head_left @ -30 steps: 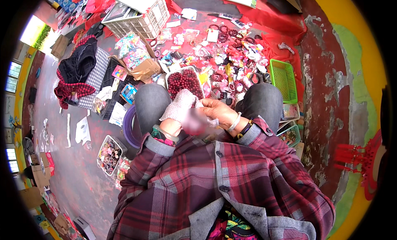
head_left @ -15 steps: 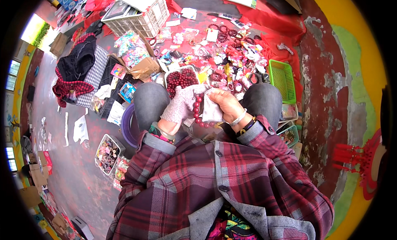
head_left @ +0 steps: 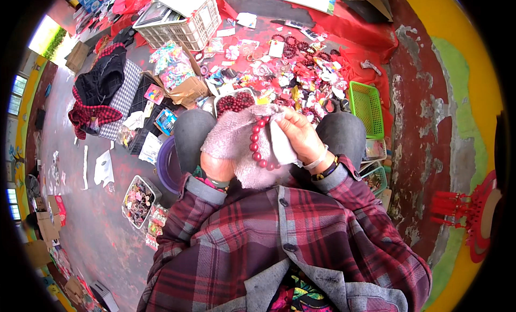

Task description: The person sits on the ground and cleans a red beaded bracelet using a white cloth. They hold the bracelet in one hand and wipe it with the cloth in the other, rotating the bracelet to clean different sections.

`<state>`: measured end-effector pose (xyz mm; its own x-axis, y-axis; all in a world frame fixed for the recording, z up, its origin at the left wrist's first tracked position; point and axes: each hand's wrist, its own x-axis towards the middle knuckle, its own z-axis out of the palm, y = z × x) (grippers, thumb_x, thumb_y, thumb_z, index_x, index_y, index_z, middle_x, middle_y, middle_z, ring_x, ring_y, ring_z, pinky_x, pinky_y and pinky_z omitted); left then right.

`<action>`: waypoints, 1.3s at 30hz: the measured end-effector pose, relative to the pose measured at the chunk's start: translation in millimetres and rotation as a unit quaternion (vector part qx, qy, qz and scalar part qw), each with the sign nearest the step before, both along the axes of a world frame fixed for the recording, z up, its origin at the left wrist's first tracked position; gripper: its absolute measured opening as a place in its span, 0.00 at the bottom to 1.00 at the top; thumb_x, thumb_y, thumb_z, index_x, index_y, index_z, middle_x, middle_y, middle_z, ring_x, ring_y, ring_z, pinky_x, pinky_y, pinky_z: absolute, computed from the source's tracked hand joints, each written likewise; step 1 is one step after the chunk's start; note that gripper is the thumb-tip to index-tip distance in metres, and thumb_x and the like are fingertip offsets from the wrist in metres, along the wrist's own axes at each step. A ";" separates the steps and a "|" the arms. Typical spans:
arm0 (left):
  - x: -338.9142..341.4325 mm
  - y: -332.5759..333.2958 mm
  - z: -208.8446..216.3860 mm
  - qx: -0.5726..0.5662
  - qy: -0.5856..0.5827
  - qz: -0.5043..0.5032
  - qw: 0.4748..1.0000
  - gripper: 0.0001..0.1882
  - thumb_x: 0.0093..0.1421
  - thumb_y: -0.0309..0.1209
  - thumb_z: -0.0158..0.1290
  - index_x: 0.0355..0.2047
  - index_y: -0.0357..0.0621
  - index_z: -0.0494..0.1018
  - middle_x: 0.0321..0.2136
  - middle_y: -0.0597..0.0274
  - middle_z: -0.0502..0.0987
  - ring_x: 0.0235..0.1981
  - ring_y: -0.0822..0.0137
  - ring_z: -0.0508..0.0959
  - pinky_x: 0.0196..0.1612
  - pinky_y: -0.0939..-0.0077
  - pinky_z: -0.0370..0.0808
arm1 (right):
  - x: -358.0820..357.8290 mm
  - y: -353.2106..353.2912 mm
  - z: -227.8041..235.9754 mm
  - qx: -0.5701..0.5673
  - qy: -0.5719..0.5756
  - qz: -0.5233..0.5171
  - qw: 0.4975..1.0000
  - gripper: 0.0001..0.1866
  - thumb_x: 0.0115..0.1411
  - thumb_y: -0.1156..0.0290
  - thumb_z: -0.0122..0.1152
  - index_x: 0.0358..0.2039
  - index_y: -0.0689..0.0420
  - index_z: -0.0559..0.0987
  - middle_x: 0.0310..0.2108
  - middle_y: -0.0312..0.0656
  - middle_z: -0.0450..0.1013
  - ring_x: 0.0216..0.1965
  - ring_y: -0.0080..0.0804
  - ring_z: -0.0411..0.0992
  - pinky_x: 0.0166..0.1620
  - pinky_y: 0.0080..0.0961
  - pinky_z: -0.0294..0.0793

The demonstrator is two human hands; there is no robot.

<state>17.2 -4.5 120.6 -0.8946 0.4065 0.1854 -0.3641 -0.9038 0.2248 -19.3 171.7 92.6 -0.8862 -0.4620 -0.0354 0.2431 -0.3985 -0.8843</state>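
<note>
A pale pink towelling cloth (head_left: 228, 132) drapes over my left hand (head_left: 215, 167), and its fingers are hidden underneath. Against the cloth hangs a red beaded bracelet (head_left: 254, 147), its beads curving down between my hands. The fingers of my right hand (head_left: 303, 140) are closed in a pinch on a folded edge of the cloth, at the bracelet's right side. Part of the bracelet is covered by that fold. Just beyond my left hand stands a white tub (head_left: 216, 103) heaped with dark red bead bracelets (head_left: 236, 101).
Mixed hair ornaments and bracelets (head_left: 306, 80) lie scattered on red cloth ahead. A green basket (head_left: 367, 110) stands by my right knee, and a purple basin (head_left: 167, 164) by my left. Farther left sits a tub of small accessories (head_left: 141, 201). A large crate (head_left: 185, 29) stands far left.
The cloth has spread out wider and now covers the fingers of my left hand and hangs lower. My right hand has shifted slightly right and down, still pinching the cloth.
</note>
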 end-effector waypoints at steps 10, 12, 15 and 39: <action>10.0 -10.2 -45.8 -0.096 -0.188 0.078 0.974 0.26 0.64 0.35 0.31 0.57 0.29 0.58 0.55 0.46 0.65 0.57 0.52 0.65 0.61 0.54 0.59 | -15.3 15.1 -24.7 -0.152 -0.173 0.013 0.973 0.13 0.63 0.67 0.50 0.44 0.60 0.73 0.38 0.40 0.75 0.38 0.29 0.75 0.42 0.27 0.77; 11.9 -15.1 -65.4 -0.102 -0.252 0.068 0.960 0.21 0.62 0.36 0.35 0.50 0.35 0.64 0.49 0.51 0.70 0.53 0.54 0.68 0.57 0.53 0.63 | -15.9 14.5 -30.8 -0.136 -0.177 0.007 0.975 0.14 0.63 0.66 0.49 0.45 0.61 0.72 0.40 0.42 0.75 0.39 0.31 0.75 0.44 0.30 0.77; 13.7 -14.8 -74.2 -0.091 -0.307 0.056 0.946 0.12 0.56 0.34 0.43 0.38 0.44 0.71 0.38 0.57 0.78 0.43 0.57 0.75 0.49 0.57 0.70 | -16.4 11.7 -33.6 -0.153 -0.192 0.008 0.969 0.16 0.64 0.66 0.47 0.47 0.62 0.71 0.42 0.45 0.74 0.42 0.35 0.75 0.46 0.33 0.77; 23.6 10.2 -34.4 -0.084 -0.131 0.059 0.986 0.29 0.63 0.45 0.44 0.59 0.42 0.58 0.55 0.56 0.65 0.54 0.58 0.68 0.59 0.60 0.63 | 8.5 -5.8 33.0 -0.182 -0.171 0.050 0.967 0.11 0.64 0.71 0.48 0.45 0.60 0.73 0.39 0.38 0.75 0.37 0.25 0.75 0.41 0.22 0.76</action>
